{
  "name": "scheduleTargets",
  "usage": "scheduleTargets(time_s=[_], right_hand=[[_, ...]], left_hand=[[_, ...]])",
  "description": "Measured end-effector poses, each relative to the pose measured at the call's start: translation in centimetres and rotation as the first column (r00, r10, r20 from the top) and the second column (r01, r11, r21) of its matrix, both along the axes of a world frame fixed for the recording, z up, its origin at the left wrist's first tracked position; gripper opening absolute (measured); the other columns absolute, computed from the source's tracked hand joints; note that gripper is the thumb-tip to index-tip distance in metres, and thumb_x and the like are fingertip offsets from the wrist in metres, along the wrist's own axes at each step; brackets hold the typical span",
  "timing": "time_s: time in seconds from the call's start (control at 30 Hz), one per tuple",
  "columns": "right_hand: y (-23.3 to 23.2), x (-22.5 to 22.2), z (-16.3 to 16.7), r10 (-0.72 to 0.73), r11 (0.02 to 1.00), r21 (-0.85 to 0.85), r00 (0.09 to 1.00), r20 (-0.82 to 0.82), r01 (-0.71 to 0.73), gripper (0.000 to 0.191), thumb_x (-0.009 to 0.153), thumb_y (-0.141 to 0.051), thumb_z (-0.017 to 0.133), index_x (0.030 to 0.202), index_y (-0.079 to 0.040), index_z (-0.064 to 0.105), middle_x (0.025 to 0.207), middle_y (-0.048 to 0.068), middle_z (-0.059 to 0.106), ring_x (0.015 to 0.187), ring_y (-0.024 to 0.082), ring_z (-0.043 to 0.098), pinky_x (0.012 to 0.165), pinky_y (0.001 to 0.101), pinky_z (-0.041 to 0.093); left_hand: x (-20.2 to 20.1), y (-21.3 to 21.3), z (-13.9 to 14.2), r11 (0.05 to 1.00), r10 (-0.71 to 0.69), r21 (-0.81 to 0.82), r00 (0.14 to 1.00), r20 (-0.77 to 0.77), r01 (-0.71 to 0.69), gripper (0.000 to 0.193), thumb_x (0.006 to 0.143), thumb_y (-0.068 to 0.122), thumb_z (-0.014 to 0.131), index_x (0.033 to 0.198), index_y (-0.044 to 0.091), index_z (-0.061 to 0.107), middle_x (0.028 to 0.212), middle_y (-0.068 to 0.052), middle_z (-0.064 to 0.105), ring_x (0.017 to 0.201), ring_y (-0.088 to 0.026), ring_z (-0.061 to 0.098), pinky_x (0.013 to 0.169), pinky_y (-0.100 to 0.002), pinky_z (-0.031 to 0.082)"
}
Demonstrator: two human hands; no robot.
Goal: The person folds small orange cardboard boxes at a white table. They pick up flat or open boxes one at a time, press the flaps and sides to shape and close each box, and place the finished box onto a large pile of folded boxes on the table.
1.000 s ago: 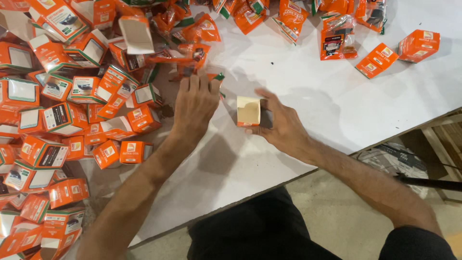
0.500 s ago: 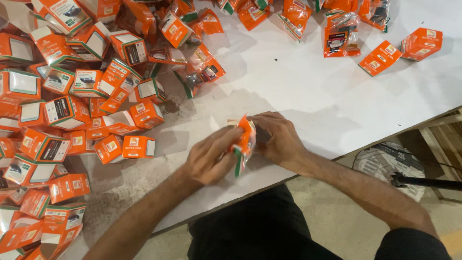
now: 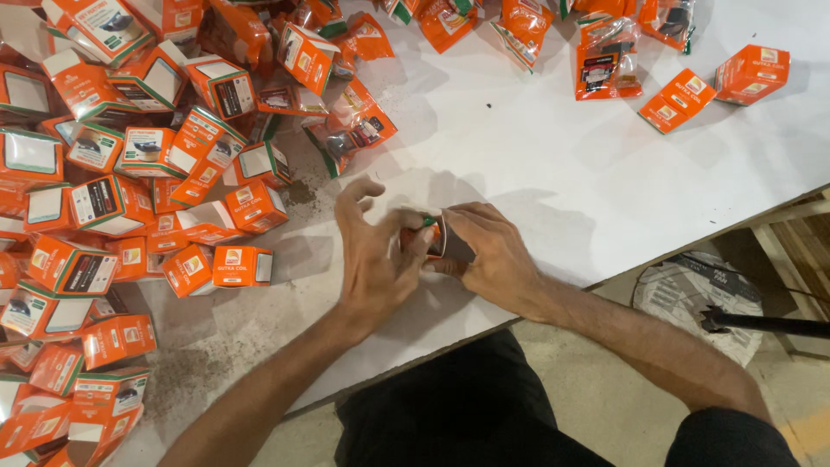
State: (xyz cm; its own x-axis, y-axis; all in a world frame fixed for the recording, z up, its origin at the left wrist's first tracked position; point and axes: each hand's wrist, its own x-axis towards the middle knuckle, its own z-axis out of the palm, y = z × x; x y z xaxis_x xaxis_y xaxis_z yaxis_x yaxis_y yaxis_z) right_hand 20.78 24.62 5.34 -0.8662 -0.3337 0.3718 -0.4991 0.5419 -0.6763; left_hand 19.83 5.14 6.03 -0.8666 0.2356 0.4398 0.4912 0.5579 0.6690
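Both hands meet near the front edge of the white desk (image 3: 536, 164), pinching a small orange cardboard box (image 3: 430, 235) between them. The left hand (image 3: 376, 259) grips one side with fingers partly spread; the right hand (image 3: 486, 251) cups the other. A heap of orange cardboard boxes (image 3: 130, 173) lies to the left.

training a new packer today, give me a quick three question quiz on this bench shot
1. True or false: both hands grip the same small orange carton.
2. On which side of the left hand does the big heap of orange cartons lie?
3. The sealed orange pouches lie at the table's A) near edge, B) far side.

Key: 1 true, the right hand holds it too. 2 The person's left. 3 B, on the white table.
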Motion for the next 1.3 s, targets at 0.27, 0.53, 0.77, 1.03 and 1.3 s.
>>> scheduleTargets(time_s=[0.27, 0.53, 0.77, 1.03, 1.3], right_hand=[[0.1, 0.4, -1.4, 0.035, 0.991, -0.131, 0.996, 0.087, -0.023, 0.065, 0.088, -0.027, 0.083, 0.135, -0.003, 0.045, 0.127, 0.016, 0.069, 0.115, 0.034, 0.07, 0.094, 0.0438, 0.058], [0.1, 0.3, -0.7, 0.074, 0.99, 0.129, 0.989, -0.128, -0.058, 0.052, 0.085, -0.018, 0.081, 0.13, -0.002, 0.06, 0.124, 0.023, 0.067, 0.108, 0.041, 0.067, 0.09, 0.0481, 0.057], [-0.2, 0.4, -0.1, 0.071, 0.988, 0.149, 0.987, -0.146, -0.049, 0.04, 0.086, -0.017, 0.08, 0.119, -0.003, 0.063, 0.123, 0.023, 0.067, 0.11, 0.042, 0.067, 0.091, 0.0481, 0.057], [0.0, 0.5, -0.1, 0.038, 0.997, 0.071, 0.998, -0.059, -0.034, 0.04, 0.084, -0.012, 0.079, 0.116, -0.004, 0.055, 0.122, 0.021, 0.07, 0.108, 0.04, 0.069, 0.092, 0.0486, 0.056], [0.1, 0.3, -0.8, -0.02, 0.999, 0.038, 0.997, 0.08, 0.017, 0.051, 0.087, -0.019, 0.083, 0.111, -0.003, 0.042, 0.112, 0.024, 0.071, 0.093, 0.041, 0.073, 0.075, 0.0467, 0.059]], left_hand=[[-2.4, -0.4, -2.0, 0.842, -0.353, 0.539, 0.778, 0.52, 0.022, 0.014, 0.096, 0.006, 0.066, 0.108, -0.001, 0.063, 0.091, -0.004, 0.069, 0.078, -0.008, 0.064, 0.065, -0.024, 0.053], [-2.9, -2.8, -0.2, 0.737, -0.549, 0.668, 0.483, 0.681, -0.105, 0.021, 0.084, 0.008, 0.056, 0.103, 0.004, 0.063, 0.086, -0.002, 0.067, 0.067, -0.008, 0.059, 0.061, -0.029, 0.056], [-4.4, -2.2, -1.7, 0.851, -0.377, 0.503, 0.491, 0.785, -0.151, 0.024, 0.086, 0.003, 0.075, 0.105, -0.005, 0.063, 0.079, -0.011, 0.061, 0.057, -0.019, 0.054, 0.05, -0.034, 0.041], [-1.6, -3.0, -1.1, 0.876, -0.457, 0.142, 0.887, -0.067, 0.462, 0.037, 0.091, 0.002, 0.07, 0.127, 0.0, 0.061, 0.137, -0.017, 0.064, 0.131, -0.036, 0.062, 0.105, -0.046, 0.054], [-1.6, -2.7, -1.5, 0.906, -0.418, 0.034, 0.904, -0.087, 0.422, 0.028, 0.091, 0.003, 0.076, 0.116, 0.006, 0.064, 0.139, -0.012, 0.066, 0.138, -0.036, 0.062, 0.108, -0.043, 0.059]])
